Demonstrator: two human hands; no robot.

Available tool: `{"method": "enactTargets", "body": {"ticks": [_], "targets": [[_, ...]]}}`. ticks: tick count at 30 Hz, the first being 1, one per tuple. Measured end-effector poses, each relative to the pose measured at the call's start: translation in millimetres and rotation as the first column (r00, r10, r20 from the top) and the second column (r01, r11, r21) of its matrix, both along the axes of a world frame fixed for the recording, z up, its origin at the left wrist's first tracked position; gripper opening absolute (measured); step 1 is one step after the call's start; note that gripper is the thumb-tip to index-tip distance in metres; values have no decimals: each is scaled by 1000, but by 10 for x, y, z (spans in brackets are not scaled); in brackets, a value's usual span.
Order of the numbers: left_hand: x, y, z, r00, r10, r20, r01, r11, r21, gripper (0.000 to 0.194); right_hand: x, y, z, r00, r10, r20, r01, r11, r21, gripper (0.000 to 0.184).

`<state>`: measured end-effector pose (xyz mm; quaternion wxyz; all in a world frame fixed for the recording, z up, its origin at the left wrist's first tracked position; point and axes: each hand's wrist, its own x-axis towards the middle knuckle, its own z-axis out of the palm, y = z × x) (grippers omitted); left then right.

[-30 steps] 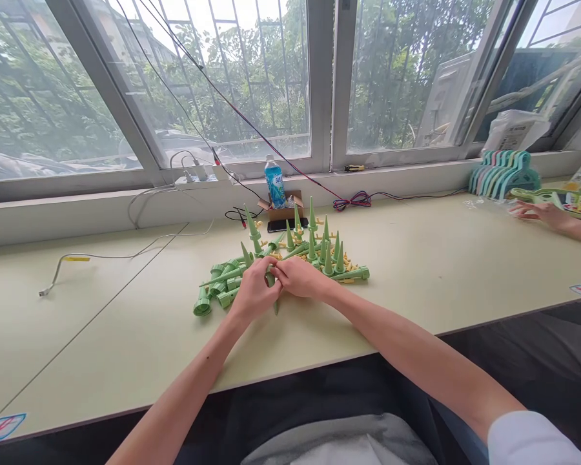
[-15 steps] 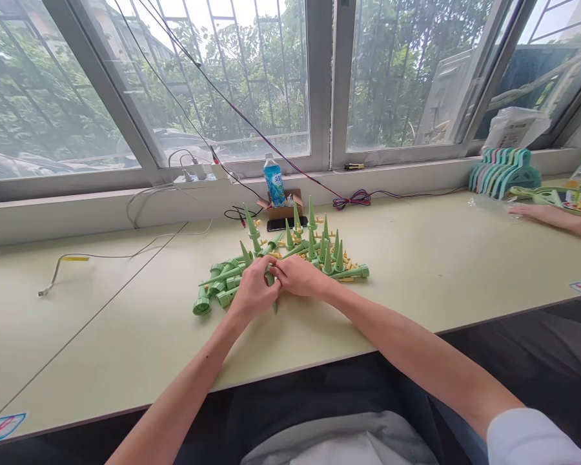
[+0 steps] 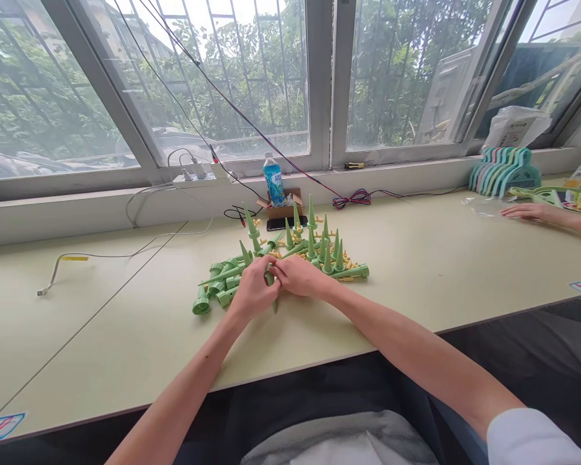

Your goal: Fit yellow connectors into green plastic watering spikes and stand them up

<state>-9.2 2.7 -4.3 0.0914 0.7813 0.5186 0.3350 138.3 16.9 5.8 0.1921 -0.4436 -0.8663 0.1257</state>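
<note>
My left hand (image 3: pixel 254 284) is closed round a green plastic watering spike (image 3: pixel 274 303), its tapered tip pointing down toward the table. Beside it, the fingers of my right hand (image 3: pixel 297 274) are pinched together at the same spike's upper part. Whether a small piece sits between those fingertips is hidden. Just behind my hands lies a pile of similar items: several green spikes (image 3: pixel 328 258) stand point up, while other green pieces (image 3: pixel 202 303) lie on their sides at the left. Small yellow valve pieces (image 3: pixel 349 265) are scattered among them.
A blue-labelled bottle (image 3: pixel 274 181) stands in a small cardboard box behind a dark phone (image 3: pixel 286 223). Cables (image 3: pixel 353 199) run along the windowsill. At the right, a co-worker's hand (image 3: pixel 537 212) rests near clear plastic film (image 3: pixel 487 206) and pastel hangers (image 3: pixel 504 172).
My hands and the spike hold nearly the same position. The co-worker's hand at the right has shifted slightly left, and the clear film near it has moved.
</note>
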Motion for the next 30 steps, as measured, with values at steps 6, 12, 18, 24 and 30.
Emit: {"method": "enactTargets", "body": {"ticks": [6, 12, 18, 24, 30], "targets": [[5, -10, 15, 1000, -1, 2, 1, 1000, -12, 22, -3, 15, -11, 1000, 1, 7, -1, 1000, 5, 41], [-6, -5, 6, 1000, -4, 3, 4, 1000, -12, 23, -4, 26, -27, 1000, 7, 16, -7, 1000, 24, 42], [-7, -4, 2, 1000, -12, 19, 13, 1000, -17, 23, -6, 38, -34, 1000, 17, 24, -18, 999, 40, 41], [-4, -4, 13, 1000, -11, 20, 12, 1000, -20, 24, -9, 44, -40, 1000, 14, 27, -15, 998, 54, 41], [-7, -1, 9, 1000, -6, 14, 6, 1000, -12, 24, -11, 38, -28, 1000, 9, 27, -11, 999, 41, 41]]}}
